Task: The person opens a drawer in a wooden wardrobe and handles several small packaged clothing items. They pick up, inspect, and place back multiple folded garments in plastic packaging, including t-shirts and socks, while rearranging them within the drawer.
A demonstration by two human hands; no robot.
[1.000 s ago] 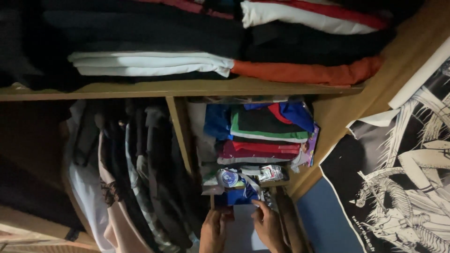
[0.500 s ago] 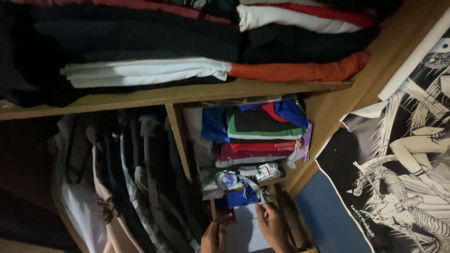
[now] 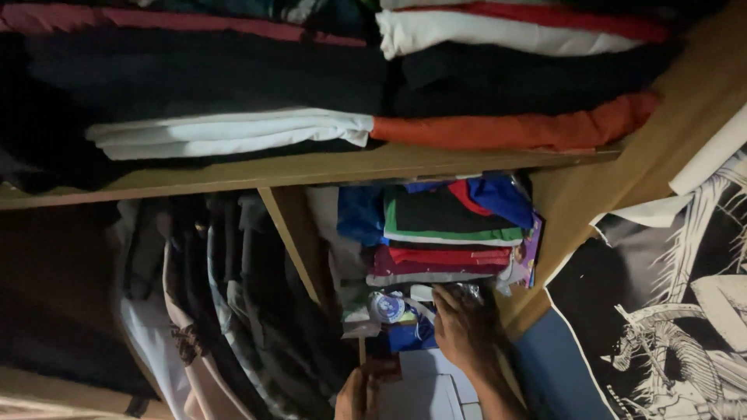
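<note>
Wooden cubby (image 3: 545,225) holds folded shirts (image 3: 447,229); right hand (image 3: 464,327) spread on pile beneath, left hand (image 3: 354,393) grip unclear.

A long wooden shelf board (image 3: 311,167) carries folded clothes: a white folded garment (image 3: 233,134) and an orange folded garment (image 3: 513,128) lie directly on it, side by side, with dark folded garments (image 3: 218,74) stacked on top.

White folded shirt (image 3: 233,134), orange folded garment (image 3: 513,128), green-trimmed black top (image 3: 451,218), red folded cloth (image 3: 443,257), black-and-white poster (image 3: 669,311)
</note>
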